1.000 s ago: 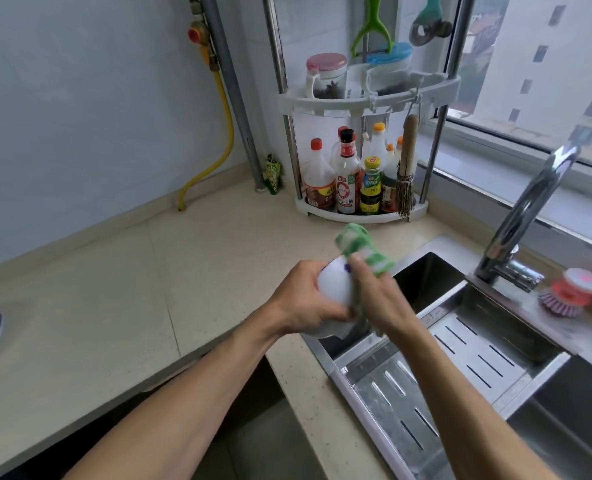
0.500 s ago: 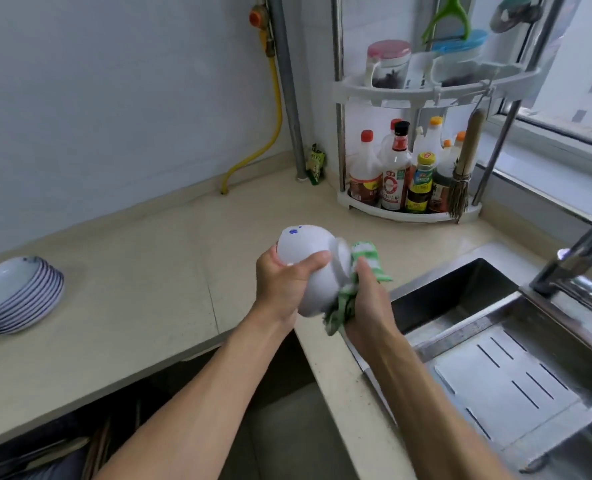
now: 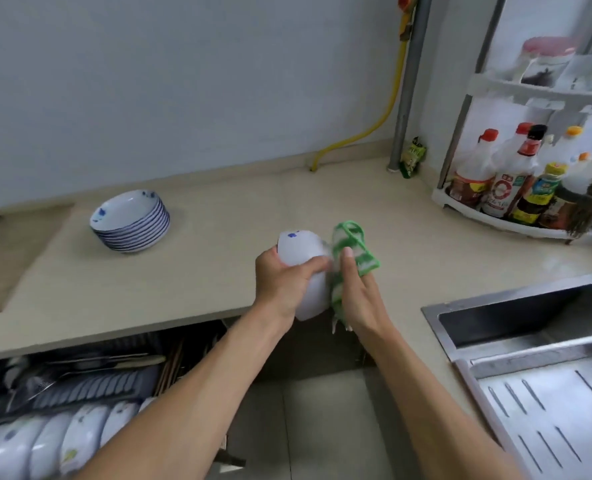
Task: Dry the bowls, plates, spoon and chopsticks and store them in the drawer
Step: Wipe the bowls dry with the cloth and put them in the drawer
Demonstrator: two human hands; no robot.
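A: What do the hands hold?
B: The left hand [image 3: 280,284] grips a white ceramic bowl with a blue mark [image 3: 303,268], fingers curled over its outer wall, the bowl tipped on its side above the near edge of the beige stone counter [image 3: 218,237]. The right hand [image 3: 358,296] clutches a green-and-white checked cloth [image 3: 351,251] and presses it against the bowl's right side.
A: And the other dishes?
B: A stack of blue-rimmed white plates [image 3: 130,221] stands far left on the counter. Below, near left, the open drawer [image 3: 80,386] holds white bowls on edge, cutlery and brown chopsticks [image 3: 170,367]. The steel sink [image 3: 537,358] lies right; sauce bottles on a white corner rack [image 3: 509,188] stand far right.
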